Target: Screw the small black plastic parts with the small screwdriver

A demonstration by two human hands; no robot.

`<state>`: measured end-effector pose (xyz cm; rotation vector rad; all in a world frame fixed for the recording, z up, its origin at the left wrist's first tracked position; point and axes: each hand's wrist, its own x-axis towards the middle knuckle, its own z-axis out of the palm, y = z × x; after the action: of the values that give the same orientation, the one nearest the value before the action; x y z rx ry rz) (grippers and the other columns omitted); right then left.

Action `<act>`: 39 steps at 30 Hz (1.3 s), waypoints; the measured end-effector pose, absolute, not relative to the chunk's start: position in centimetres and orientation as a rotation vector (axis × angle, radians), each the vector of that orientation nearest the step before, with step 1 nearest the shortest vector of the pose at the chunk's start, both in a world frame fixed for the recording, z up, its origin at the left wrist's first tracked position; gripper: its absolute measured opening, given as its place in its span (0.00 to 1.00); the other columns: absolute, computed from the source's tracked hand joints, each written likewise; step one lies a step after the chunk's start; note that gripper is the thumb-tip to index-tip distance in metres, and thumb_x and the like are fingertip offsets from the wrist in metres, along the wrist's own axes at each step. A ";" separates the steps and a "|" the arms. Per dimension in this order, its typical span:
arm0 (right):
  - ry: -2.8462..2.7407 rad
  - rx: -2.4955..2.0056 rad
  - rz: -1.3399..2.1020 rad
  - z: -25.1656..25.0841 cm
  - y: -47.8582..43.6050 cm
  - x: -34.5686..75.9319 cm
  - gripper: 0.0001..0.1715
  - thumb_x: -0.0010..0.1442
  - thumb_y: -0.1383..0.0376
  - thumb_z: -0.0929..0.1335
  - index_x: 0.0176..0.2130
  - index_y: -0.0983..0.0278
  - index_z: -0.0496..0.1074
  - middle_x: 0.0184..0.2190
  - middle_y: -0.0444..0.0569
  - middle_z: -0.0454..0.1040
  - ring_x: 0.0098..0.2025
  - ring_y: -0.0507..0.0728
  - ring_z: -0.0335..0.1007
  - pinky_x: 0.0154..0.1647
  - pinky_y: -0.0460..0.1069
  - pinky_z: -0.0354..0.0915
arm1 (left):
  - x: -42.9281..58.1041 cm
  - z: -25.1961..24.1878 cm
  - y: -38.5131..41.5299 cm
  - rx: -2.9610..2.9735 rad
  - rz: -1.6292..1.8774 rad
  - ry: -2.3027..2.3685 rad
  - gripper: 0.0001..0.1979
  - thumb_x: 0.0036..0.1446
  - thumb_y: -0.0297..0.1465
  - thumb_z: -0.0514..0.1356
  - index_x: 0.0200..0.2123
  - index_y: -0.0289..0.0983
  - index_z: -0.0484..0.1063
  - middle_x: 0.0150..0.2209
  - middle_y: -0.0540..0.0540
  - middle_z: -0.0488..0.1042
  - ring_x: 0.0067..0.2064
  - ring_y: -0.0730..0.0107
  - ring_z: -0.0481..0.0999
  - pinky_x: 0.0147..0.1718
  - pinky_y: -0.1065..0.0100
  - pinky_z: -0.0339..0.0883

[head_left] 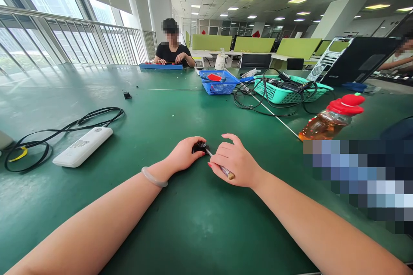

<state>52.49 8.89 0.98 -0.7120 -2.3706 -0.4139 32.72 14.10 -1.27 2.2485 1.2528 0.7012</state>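
My left hand (187, 152) grips a small black part (199, 147) on the green table, thumb and fingers at its sides. A screwdriver (226, 172) with a translucent brownish handle is held in my right hand (234, 161); its metal shaft points left, with the tip at the right edge of the black part. My right index finger is raised off the tool. A pale bangle (154, 178) circles my left wrist. Fine details of the black part are too small to tell.
A white power strip (83, 147) with black cables lies left. Beyond are a blue basket (221, 88), a green basket (274, 94) with cables, and a red-capped bottle (329, 122) at right. A person sits across the table (155, 116) by a blue tray (161, 66).
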 end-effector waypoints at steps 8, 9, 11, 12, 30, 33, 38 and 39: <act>-2.310 -0.793 -0.229 0.6 9.5 53.0 0.11 0.62 0.65 0.63 0.29 0.61 0.70 0.23 0.41 0.69 0.29 0.51 0.63 0.56 0.57 0.55 | 32.8 -1.1 14.0 2.242 0.688 1.255 0.15 0.53 0.30 0.60 0.46 0.40 0.70 0.46 0.48 0.76 0.47 0.62 0.75 0.50 0.61 0.68; -2.302 -0.793 -0.220 0.6 9.6 53.0 0.11 0.62 0.65 0.63 0.29 0.61 0.70 0.23 0.41 0.69 0.28 0.51 0.63 0.56 0.57 0.55 | 32.8 -1.1 14.0 2.243 0.687 1.254 0.15 0.53 0.30 0.60 0.46 0.40 0.70 0.46 0.48 0.76 0.47 0.62 0.75 0.50 0.61 0.68; -2.268 -0.770 -0.225 0.6 9.5 53.1 0.11 0.62 0.65 0.63 0.28 0.61 0.69 0.22 0.41 0.68 0.28 0.50 0.62 0.56 0.57 0.56 | 32.8 -1.1 14.1 2.244 0.687 1.251 0.15 0.53 0.30 0.60 0.46 0.40 0.70 0.46 0.47 0.76 0.47 0.62 0.75 0.50 0.60 0.67; -2.248 -0.743 -0.233 0.7 9.4 53.0 0.11 0.62 0.65 0.63 0.28 0.61 0.69 0.22 0.41 0.68 0.27 0.50 0.62 0.55 0.57 0.56 | 32.8 -1.1 14.1 2.243 0.688 1.247 0.15 0.53 0.30 0.60 0.46 0.40 0.70 0.46 0.47 0.76 0.47 0.62 0.75 0.50 0.60 0.67; -2.290 -0.760 -0.325 0.9 8.9 52.7 0.11 0.62 0.66 0.63 0.28 0.60 0.70 0.23 0.41 0.71 0.29 0.51 0.64 0.57 0.56 0.55 | 32.8 -1.4 14.0 2.209 0.707 1.236 0.26 0.53 0.30 0.60 0.56 0.41 0.64 0.49 0.46 0.76 0.49 0.61 0.75 0.52 0.59 0.67; -2.272 -0.800 -0.319 0.8 9.2 52.8 0.10 0.62 0.66 0.64 0.29 0.60 0.70 0.24 0.41 0.72 0.29 0.51 0.65 0.56 0.56 0.55 | 32.8 -1.4 14.0 2.188 0.706 1.237 0.32 0.53 0.30 0.61 0.61 0.41 0.58 0.50 0.45 0.75 0.50 0.61 0.75 0.53 0.59 0.67; -2.281 -0.869 -0.240 0.1 9.9 53.1 0.07 0.61 0.64 0.66 0.31 0.61 0.72 0.27 0.42 0.73 0.31 0.51 0.67 0.57 0.57 0.53 | 32.8 -1.2 14.0 2.259 0.679 1.201 0.29 0.54 0.30 0.60 0.60 0.40 0.61 0.53 0.45 0.73 0.54 0.62 0.72 0.56 0.59 0.64; -2.288 -0.886 -0.216 0.0 10.0 53.2 0.07 0.61 0.64 0.66 0.31 0.60 0.73 0.27 0.42 0.74 0.32 0.51 0.67 0.58 0.57 0.52 | 32.8 -1.2 14.0 2.292 0.666 1.193 0.27 0.55 0.30 0.59 0.59 0.40 0.64 0.54 0.45 0.73 0.55 0.61 0.71 0.57 0.59 0.63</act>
<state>53.16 10.01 0.04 -0.8858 -2.2883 -0.2164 32.85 13.98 -1.16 2.2920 1.1932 0.6658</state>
